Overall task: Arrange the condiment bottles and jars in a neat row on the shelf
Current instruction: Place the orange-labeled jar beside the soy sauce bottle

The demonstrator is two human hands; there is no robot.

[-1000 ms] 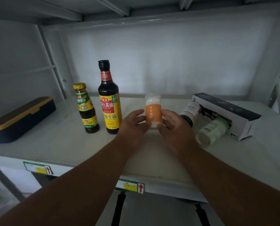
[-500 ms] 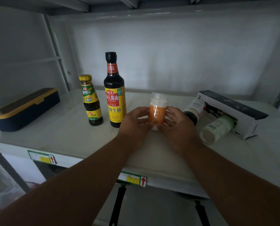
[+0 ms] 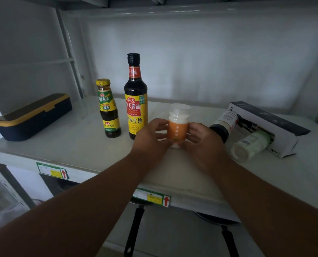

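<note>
A small white jar with an orange label (image 3: 177,125) stands upright on the white shelf (image 3: 71,145), just right of a tall soy sauce bottle (image 3: 136,101). My left hand (image 3: 150,136) and my right hand (image 3: 204,140) both grip the jar's sides. A shorter oyster sauce bottle with a yellow cap (image 3: 108,108) stands left of the tall one. Two more jars lie on their sides at the right: a dark-capped one (image 3: 225,123) and a pale green one (image 3: 250,145).
A navy box with a yellow rim (image 3: 32,117) sits at the shelf's left end. A black-and-white carton (image 3: 276,127) lies at the right, behind the fallen jars. Pan handles (image 3: 134,230) show on the level below the shelf's front edge.
The view has shifted, so everything sits further right in frame. Both hands have stayed on the orange-label jar, which now sits a little closer to the tall bottle.
</note>
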